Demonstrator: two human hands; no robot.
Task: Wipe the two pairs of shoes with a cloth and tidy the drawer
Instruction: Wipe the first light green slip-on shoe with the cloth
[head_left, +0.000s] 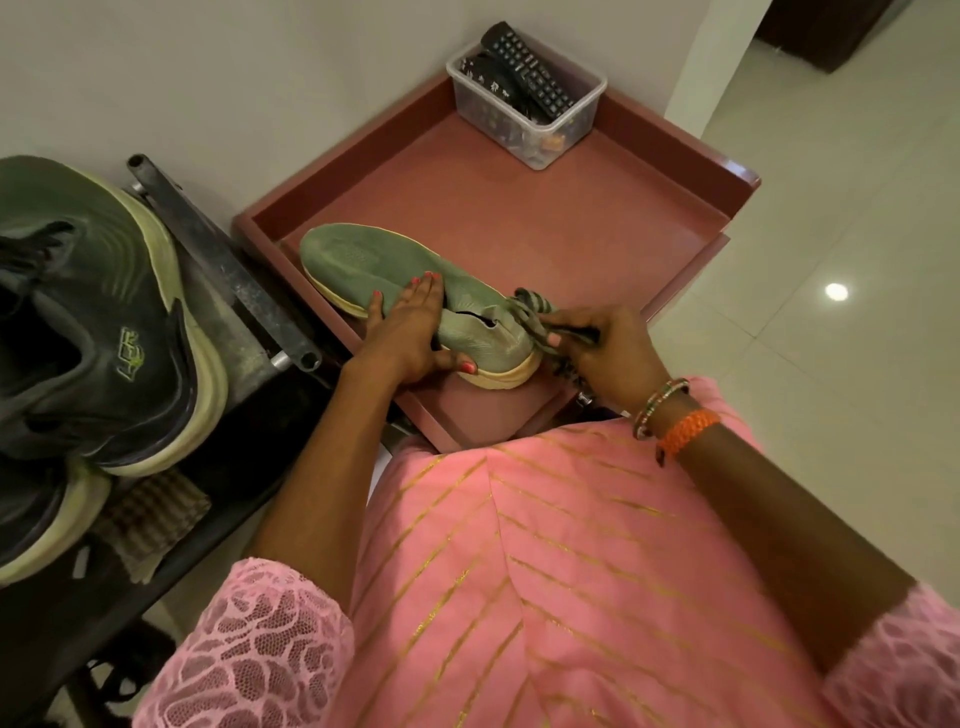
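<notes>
Looking down from the head camera, a person in a pink patterned tunic leans over an open reddish drawer (597, 208) pulled out near a pale wall. A sage-green slip-on shoe (363, 260) lies inside the drawer at its near left, toe pointing far left, heel near the person.

The left hand (410, 327) lies over the shoe's middle, fingers nearly straight across the upper and thumb hooked under the cream sole, steadying it. The right hand (608, 348) is curled around a bunched striped cloth (535, 314), pressing it against the heel.

The shoe's upper looks like soft knit fabric, split open near the collar, so it will probably give under pressure; it seems light, and the firmer foam sole is the safest place to hold it.

At the drawer's far corner stands a clear plastic tub (566, 130) holding black remote controls (530, 73). To the left, a dark shelf (239, 332) carries a pair of dark grey trainers (104, 312) with thick pale soles, stacked, with a second folded striped cloth (156, 514) beside them. Glossy pale floor tiles (831, 208) spread to the right.
</notes>
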